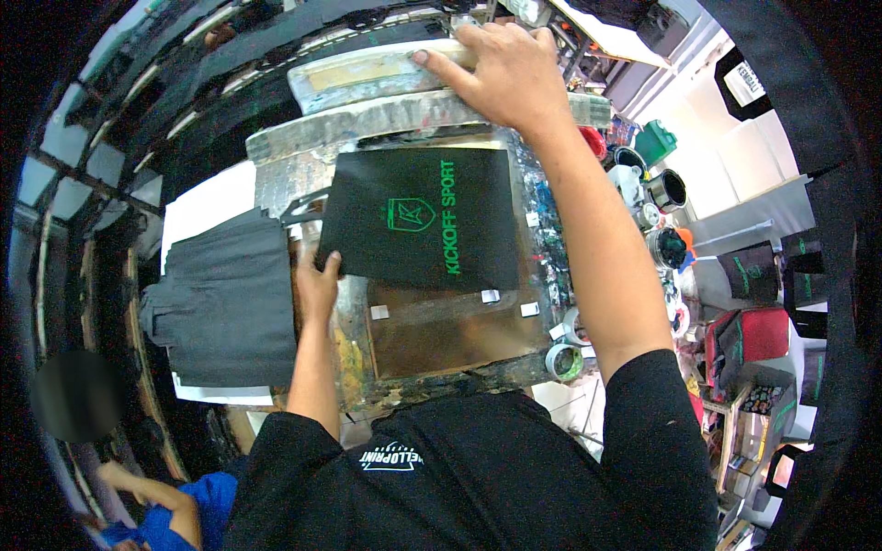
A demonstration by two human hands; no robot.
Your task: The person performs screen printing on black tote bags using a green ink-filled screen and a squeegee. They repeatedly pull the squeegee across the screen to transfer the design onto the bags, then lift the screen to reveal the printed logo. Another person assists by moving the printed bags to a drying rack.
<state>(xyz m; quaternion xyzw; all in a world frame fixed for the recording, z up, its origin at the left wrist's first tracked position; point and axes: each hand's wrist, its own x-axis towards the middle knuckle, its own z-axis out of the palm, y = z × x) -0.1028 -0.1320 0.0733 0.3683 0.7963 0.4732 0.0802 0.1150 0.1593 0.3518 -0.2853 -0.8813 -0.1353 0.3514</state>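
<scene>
Head view, pinching a green-printed black bag (418,188) near its lower-left corner with the left hand (317,289), partly over a brown board (450,340), gripping a paint-smudged frame (363,78) with the right hand (516,78), dark pile (230,303) off left

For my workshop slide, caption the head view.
Left hand holds a green-printed black piece by its edge; right hand grips a pale, paint-stained bar beyond it.

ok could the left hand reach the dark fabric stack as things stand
Probably yes: the dark fabric stack lies just beside the left hand with nothing evident between, though that hand holds the printed black piece.
</scene>
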